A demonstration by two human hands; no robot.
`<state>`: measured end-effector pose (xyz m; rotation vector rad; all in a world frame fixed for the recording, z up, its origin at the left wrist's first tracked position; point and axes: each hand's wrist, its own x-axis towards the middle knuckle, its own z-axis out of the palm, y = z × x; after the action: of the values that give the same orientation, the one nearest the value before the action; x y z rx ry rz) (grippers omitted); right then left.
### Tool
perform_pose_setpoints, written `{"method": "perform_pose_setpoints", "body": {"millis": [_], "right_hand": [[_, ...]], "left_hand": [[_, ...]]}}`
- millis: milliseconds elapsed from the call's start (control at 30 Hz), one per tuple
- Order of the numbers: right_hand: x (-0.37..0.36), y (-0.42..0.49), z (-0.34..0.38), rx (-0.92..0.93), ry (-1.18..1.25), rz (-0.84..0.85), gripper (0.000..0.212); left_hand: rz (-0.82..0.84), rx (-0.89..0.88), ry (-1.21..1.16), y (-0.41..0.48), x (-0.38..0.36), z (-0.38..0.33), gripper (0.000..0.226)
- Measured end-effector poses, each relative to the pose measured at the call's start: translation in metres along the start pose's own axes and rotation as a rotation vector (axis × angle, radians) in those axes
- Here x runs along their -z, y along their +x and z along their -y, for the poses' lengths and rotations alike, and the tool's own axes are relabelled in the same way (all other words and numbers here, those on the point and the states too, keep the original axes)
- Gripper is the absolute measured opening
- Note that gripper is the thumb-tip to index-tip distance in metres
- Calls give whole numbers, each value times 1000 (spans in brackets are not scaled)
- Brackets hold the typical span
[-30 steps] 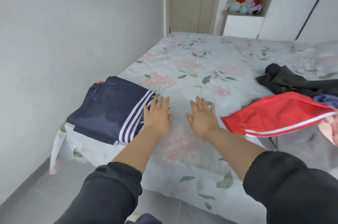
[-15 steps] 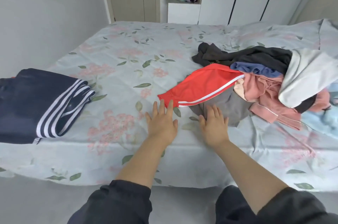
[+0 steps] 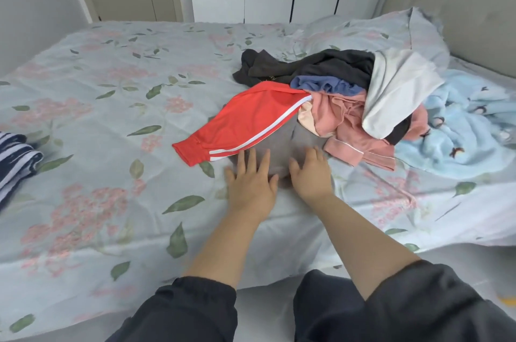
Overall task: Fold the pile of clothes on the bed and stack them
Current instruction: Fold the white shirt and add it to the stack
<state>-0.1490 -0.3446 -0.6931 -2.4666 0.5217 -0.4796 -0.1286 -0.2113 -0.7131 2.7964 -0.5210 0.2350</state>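
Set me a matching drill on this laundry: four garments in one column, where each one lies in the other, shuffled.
Garments
1. red garment
2. white garment
3. grey garment
4. navy striped garment

Places
A. far left, apart from the pile
B. at the fingertips of the left hand and the right hand
C. high on the pile's right side
D. on the pile's left, lying over the grey garment

Pairs: 1-D, 2-C, 3-B, 4-A

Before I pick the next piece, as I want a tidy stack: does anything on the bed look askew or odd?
Nothing damaged or spilled. The unfolded pile is a jumble: a red striped garment sprawls leftward over a grey garment, and a white garment droops over its top.
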Motion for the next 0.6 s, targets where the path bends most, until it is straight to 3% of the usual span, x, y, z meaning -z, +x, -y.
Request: {"method": "perform_pose_setpoints", "body": {"millis": [100,267,333,400,500,600], "right_hand": [[24,21,-13,-186,311,-140,42],[64,65,-46,-317,351,-492,61],[75,91,-61,-552,503,-489,74],[82,113,-68,-764,674,-380,85],[92,127,-81,-766,518,-333,92],[108,136,-93,-664,269,-322,73]], "left_hand": [[-48,26,24,8,-9,-16,61],[-50,-60,43,19,-14,-22,60],[-25,-61,42,21,-15,-21,60],[-13,-56,34,22,-14,-21,60],[-7,-54,15,22,-15,-20,59],[5,-53,-7,22,-14,-19,58]]}}
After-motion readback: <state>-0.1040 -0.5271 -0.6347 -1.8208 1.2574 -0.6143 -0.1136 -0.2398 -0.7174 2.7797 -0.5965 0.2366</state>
